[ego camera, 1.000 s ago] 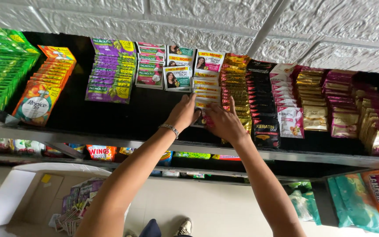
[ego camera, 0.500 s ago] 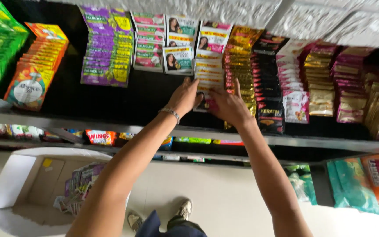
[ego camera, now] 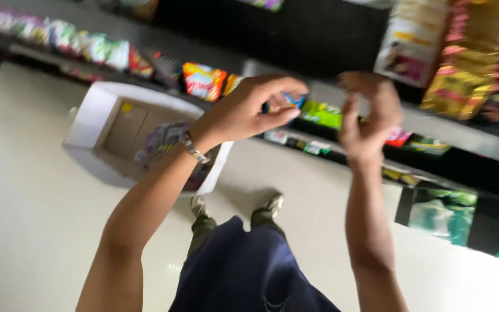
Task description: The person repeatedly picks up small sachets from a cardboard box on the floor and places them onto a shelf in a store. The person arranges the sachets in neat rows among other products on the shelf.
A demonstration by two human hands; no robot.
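Sachet strips [ego camera: 463, 63], gold and orange, hang at the upper right, above and beside the right hand; both hands have come away from this display since a second ago and now hover in open air below it. The view has swung downward, so the floor [ego camera: 24, 190] and the person's shoes now show.

Left to right:
- White cardboard box [ego camera: 96, 112]: stands on the floor at the left, open, with packets inside. It lies behind the left forearm.
- Left hand [ego camera: 244, 110]: raised at centre, fingers curled, thumb and forefinger pinched near each other. Whether they hold anything cannot be told; blur hides the tips. A metal bracelet [ego camera: 193, 148] sits on the wrist.
- Right hand [ego camera: 368, 118]: raised just right of the left hand, fingers loosely bent and apart, holding nothing visible.
- Lower shelf [ego camera: 469, 141]: runs behind both hands, carrying small coloured packets.

The hands are close together but not touching.
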